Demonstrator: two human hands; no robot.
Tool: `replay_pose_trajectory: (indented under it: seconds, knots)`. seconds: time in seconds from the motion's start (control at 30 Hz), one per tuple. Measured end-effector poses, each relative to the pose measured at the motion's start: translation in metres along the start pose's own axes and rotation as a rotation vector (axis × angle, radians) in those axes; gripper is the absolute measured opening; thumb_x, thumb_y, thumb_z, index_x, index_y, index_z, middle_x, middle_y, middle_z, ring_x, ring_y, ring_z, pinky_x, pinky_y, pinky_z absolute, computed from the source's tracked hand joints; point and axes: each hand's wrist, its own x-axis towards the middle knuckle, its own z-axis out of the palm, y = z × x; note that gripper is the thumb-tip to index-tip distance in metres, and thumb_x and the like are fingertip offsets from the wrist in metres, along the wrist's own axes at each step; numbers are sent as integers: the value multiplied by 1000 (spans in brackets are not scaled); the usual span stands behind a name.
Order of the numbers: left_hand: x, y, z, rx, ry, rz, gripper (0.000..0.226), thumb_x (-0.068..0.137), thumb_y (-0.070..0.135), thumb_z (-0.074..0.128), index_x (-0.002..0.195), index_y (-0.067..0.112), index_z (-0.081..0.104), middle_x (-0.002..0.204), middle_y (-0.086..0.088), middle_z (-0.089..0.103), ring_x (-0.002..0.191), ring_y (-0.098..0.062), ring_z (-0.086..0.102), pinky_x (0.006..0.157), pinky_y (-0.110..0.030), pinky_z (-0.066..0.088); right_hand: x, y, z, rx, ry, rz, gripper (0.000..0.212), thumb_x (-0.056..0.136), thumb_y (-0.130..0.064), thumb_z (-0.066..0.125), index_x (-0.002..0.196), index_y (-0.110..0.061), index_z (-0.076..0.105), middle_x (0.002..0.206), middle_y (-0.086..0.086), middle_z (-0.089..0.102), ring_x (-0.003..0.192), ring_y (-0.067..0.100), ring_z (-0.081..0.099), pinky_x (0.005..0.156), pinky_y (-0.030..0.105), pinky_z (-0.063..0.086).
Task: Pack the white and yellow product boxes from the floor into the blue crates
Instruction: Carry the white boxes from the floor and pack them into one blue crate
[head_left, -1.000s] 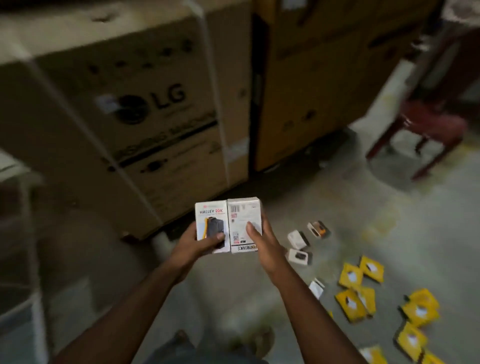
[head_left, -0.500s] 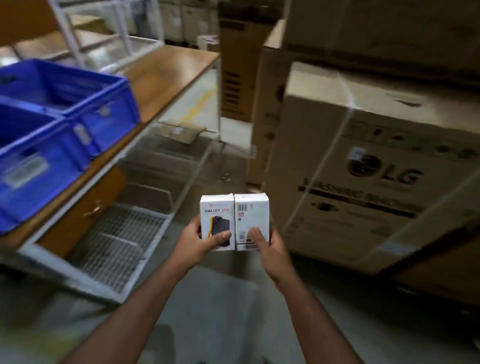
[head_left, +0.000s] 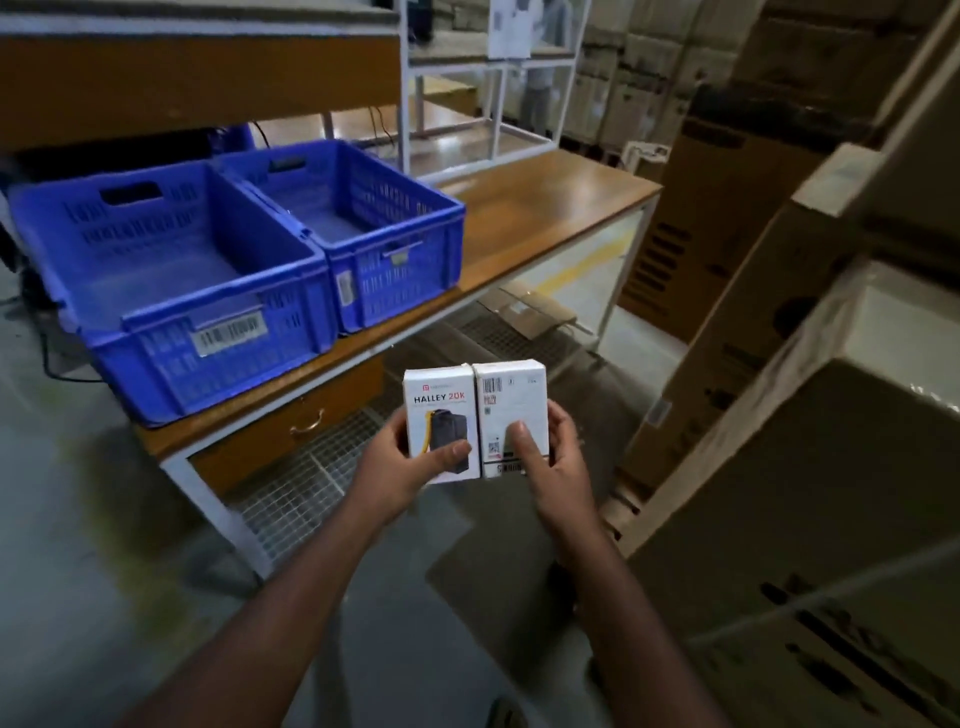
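Two white boxes (head_left: 474, 421) — gripped by left hand (head_left: 397, 470) and right hand (head_left: 556, 467) — have been carried near the blue crates (head_left: 291, 270); loading comes next.

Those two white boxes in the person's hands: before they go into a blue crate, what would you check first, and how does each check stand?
1. Left hand grips the Halley box: ok.
2. Right hand grips the barcode box: ok.
3. Boxes held side by side, touching, upright: ok.
4. Near crate has room; its visible floor is bare: ok.
5. Far crate also looks bare inside: ok.
6. Crates sit steady on the wooden table; the near one overhangs the edge: cannot tell.
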Motion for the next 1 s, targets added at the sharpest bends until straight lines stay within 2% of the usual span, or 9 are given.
replay_pose_trajectory:
  seconds: [0.13,0.23,0.4,0.5,0.57,0.63,0.77,0.9,1.0]
  knots:
    - [43,18,29,-32,140,29,60,70,16,90,120,27,59,102,17,74,95,-3,72,64,-12,55,68,-9,-18,-12,-105,-75,39,98,-28,66,132,-39,49,124,-12,67,110,3,69,84,22,59]
    - [69,35,35,-7,282,62,91,61,26,95,136,27,44,118,17,65,107,3,61,77,-15,52,113,-23,-21,-18,-173,-142,46,96,-29,68,139,-26,52,127,-7,69,115,5,68,86,22,57]
    - [118,72,25,-5,457,153,91,55,34,92,132,30,43,119,20,63,105,10,61,92,-27,56,197,-57,8,-33,-290,-215,53,93,-39,73,141,-26,57,134,-2,65,117,8,67,89,28,60]
    - [154,95,4,35,564,224,80,65,28,91,131,30,46,110,26,60,91,25,57,75,-7,53,246,-80,35,-110,-314,-303,60,86,-57,74,141,-41,56,137,-1,61,118,12,66,92,39,61]
    - [183,111,-20,107,644,301,77,65,36,89,130,30,48,118,19,58,98,19,57,72,-3,49,280,-100,55,-223,-349,-378,62,84,-64,73,141,-49,52,133,-2,61,116,11,64,89,41,61]
    - [215,125,-53,202,693,354,77,62,49,85,127,28,51,132,9,51,112,3,57,80,-12,51,313,-120,80,-286,-407,-467,62,87,-57,74,143,-45,51,133,-9,63,117,6,63,89,38,61]
    - [279,151,-120,323,692,359,84,62,55,90,133,29,54,131,5,59,114,-11,60,92,-44,58,378,-146,139,-357,-444,-532,58,90,-42,76,141,-31,51,131,-15,65,115,3,63,94,40,60]
    - [334,181,-173,536,647,317,114,69,38,92,157,44,18,142,14,52,117,-5,51,92,-31,47,442,-165,194,-488,-515,-534,84,88,-38,80,155,-32,29,145,-5,60,115,11,65,92,43,60]
    - [380,188,-209,692,565,260,104,70,30,92,152,42,30,141,6,57,115,-10,54,89,-28,44,482,-162,234,-615,-533,-561,98,83,-40,84,158,-33,22,138,1,66,116,21,68,92,47,58]
